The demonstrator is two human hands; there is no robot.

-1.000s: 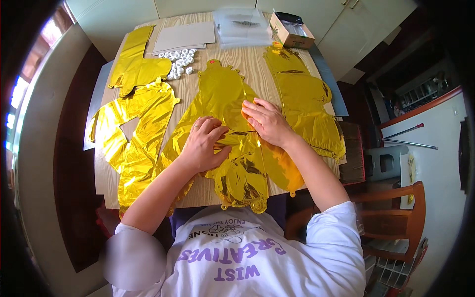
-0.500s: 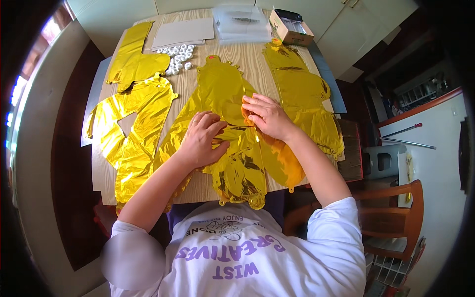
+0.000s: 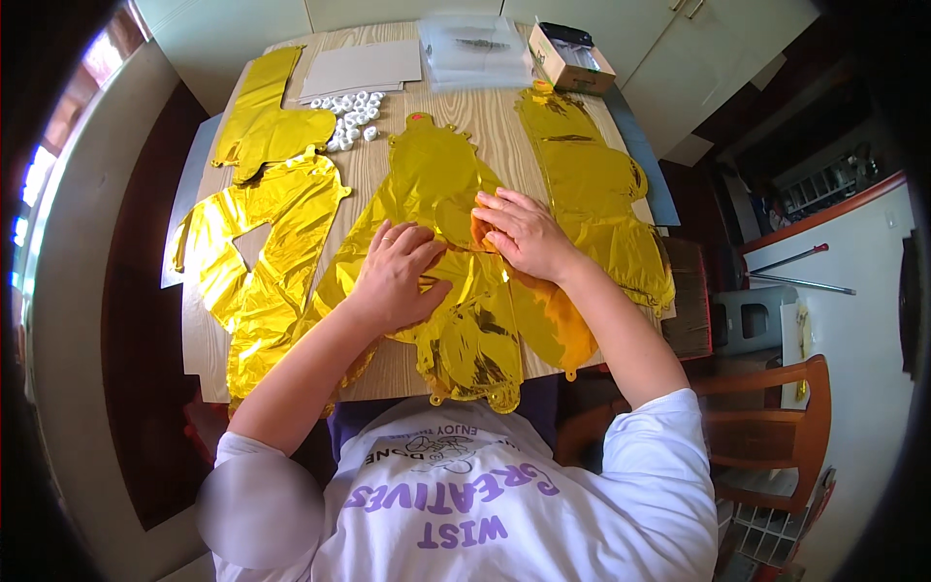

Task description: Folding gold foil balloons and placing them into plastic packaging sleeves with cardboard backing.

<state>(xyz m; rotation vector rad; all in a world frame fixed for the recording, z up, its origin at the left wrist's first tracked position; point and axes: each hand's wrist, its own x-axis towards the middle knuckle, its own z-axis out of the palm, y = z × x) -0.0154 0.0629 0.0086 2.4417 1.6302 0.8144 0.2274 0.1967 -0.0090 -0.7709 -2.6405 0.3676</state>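
A flat gold foil balloon [image 3: 427, 170] lies creased in the middle of the table, partly under both hands. My left hand [image 3: 398, 276] rests on its left side, fingers spread over the foil and thumb apart, with nothing held. My right hand [image 3: 524, 233] presses on the balloon's right side, its fingers closed over a bunched orange cloth [image 3: 574, 335]. The cloth trails from under the palm beneath my right forearm toward the near edge; much of it is hidden. Foil folds [image 3: 470, 339] lie between my wrists and reach the table edge.
More flat gold foil balloons lie at the left [image 3: 272, 233] and right [image 3: 592, 175]. Small white rolls [image 3: 354, 116] sit behind, near grey card sheets [image 3: 364, 66]. Clear plastic bags [image 3: 475, 58] and an open cardboard box [image 3: 572, 63] stand at the back. A wooden chair [image 3: 815, 427] is at right.
Both hands stay almost in place on the foil. The left fingers have stretched out slightly; the right hand has barely shifted.
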